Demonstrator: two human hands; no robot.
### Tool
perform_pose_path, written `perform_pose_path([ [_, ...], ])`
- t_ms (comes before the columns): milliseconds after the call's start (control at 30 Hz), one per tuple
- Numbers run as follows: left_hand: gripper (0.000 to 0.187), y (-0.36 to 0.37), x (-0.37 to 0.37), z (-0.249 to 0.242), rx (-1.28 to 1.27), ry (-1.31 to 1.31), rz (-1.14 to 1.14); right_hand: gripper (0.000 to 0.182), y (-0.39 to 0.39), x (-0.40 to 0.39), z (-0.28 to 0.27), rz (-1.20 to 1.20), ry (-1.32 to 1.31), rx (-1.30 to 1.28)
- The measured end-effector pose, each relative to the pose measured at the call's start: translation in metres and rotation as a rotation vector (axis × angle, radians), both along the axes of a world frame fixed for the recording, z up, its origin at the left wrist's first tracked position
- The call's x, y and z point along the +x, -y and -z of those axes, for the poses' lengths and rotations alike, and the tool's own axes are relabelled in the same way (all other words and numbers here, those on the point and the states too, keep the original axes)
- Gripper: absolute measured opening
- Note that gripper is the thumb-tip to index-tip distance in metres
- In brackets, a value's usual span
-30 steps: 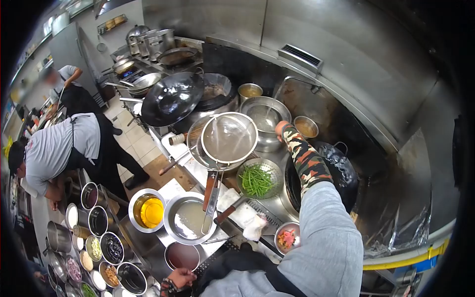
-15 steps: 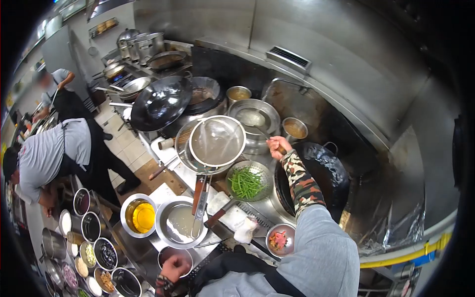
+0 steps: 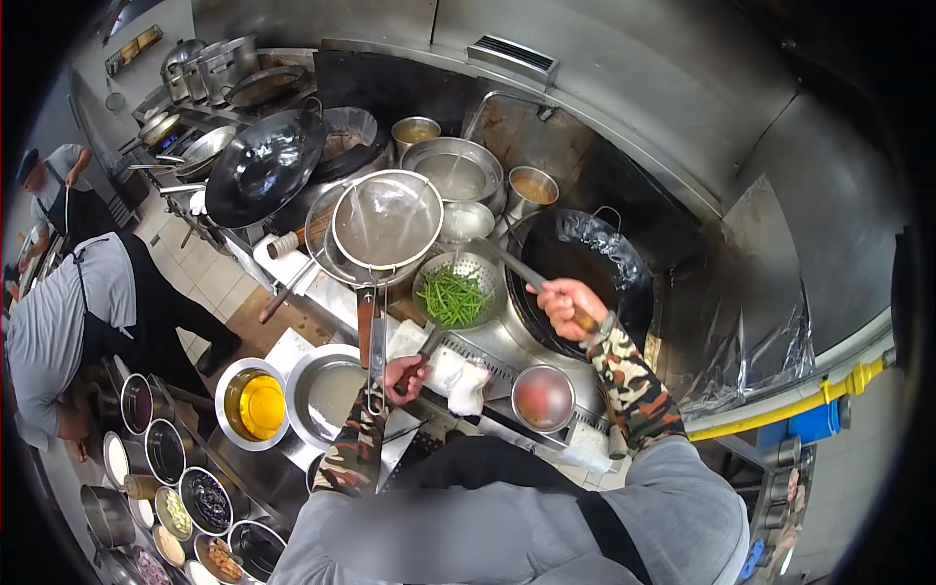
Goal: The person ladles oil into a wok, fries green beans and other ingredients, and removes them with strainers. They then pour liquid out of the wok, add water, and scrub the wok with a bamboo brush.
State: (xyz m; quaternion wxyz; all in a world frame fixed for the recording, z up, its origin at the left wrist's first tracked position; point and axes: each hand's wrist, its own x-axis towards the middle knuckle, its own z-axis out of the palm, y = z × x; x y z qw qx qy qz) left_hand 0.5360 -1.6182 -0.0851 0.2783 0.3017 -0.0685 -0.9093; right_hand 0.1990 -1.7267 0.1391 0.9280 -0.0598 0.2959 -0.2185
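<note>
My right hand (image 3: pixel 573 306) is closed round the handle of a metal ladle (image 3: pixel 466 222), whose bowl is between the large steel pot (image 3: pixel 451 171) and the perforated strainer. My left hand (image 3: pixel 404 378) grips the handle of that perforated strainer (image 3: pixel 493 283), which holds cut green beans (image 3: pixel 454 297). To the right of the strainer sits a black wok (image 3: pixel 565 263) with dark contents. A round wire-mesh sieve (image 3: pixel 388 220) lies over another strainer beyond my left hand. A small bowl with red pieces (image 3: pixel 543 399) stands between my forearms.
A bowl of yellow oil (image 3: pixel 259 402) and a bowl of cloudy liquid (image 3: pixel 330 390) stand at left. Several ingredient containers (image 3: pixel 207 500) fill the lower left. Two people (image 3: pixel 107 292) work on the left. A yellow pipe (image 3: pixel 780 414) edges the right side.
My left hand has moved up from the lower bowl and taken hold of the strainer handle. My right hand has drawn the ladle out of the large pot, towards the strainer. The view has shifted.
</note>
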Motion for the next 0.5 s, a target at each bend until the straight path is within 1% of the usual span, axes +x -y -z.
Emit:
perform_pose_path([
  [33, 0.034, -0.003, -0.007, -0.016, 0.006, -0.002, 0.007, 0.013, -0.015, 0.0, 0.005, 0.001, -0.143, -0.102],
  [100, 0.025, -0.003, -0.015, -0.034, -0.019, 0.112, -0.06, 0.008, -0.038, -0.002, 0.023, -0.063, -0.393, -0.299],
  [133, 0.022, -0.004, -0.019, -0.038, -0.002, 0.1, -0.079, 0.013, -0.051, -0.001, 0.023, -0.06, -0.553, -0.361],
  [167, 0.022, -0.007, -0.024, -0.036, 0.003, 0.097, -0.071, 0.011, -0.061, 0.0, 0.024, -0.06, -0.709, -0.428],
  [200, 0.022, -0.01, -0.028, -0.035, -0.001, 0.13, -0.103, 0.008, -0.071, -0.002, 0.024, -0.135, -0.838, -0.587],
  [233, 0.022, -0.011, -0.031, -0.034, -0.008, 0.164, -0.137, 0.011, -0.08, -0.004, 0.025, -0.212, -0.965, -0.751],
  [267, 0.022, -0.014, -0.034, -0.027, -0.011, 0.172, -0.141, 0.011, -0.088, -0.009, 0.032, -0.208, -0.969, -0.751],
  [333, 0.021, -0.022, -0.043, -0.042, -0.015, 0.243, -0.154, 0.03, -0.102, -0.016, 0.043, -0.15, -1.289, -1.78],
  [367, 0.021, -0.026, -0.045, -0.047, -0.022, 0.282, -0.15, 0.03, -0.107, -0.018, 0.04, -0.153, -1.296, -1.772],
  [433, 0.021, -0.026, -0.035, -0.023, -0.069, 0.272, -0.137, 0.043, -0.125, -0.013, 0.019, -0.164, -1.331, -1.469],
  [467, 0.022, -0.024, -0.028, -0.01, -0.085, 0.264, -0.12, 0.043, -0.127, -0.012, 0.024, -0.162, -1.331, -1.462],
  [500, 0.022, -0.024, -0.024, -0.015, -0.079, 0.23, -0.109, 0.044, -0.127, -0.012, 0.032, -0.108, -1.308, -1.455],
])
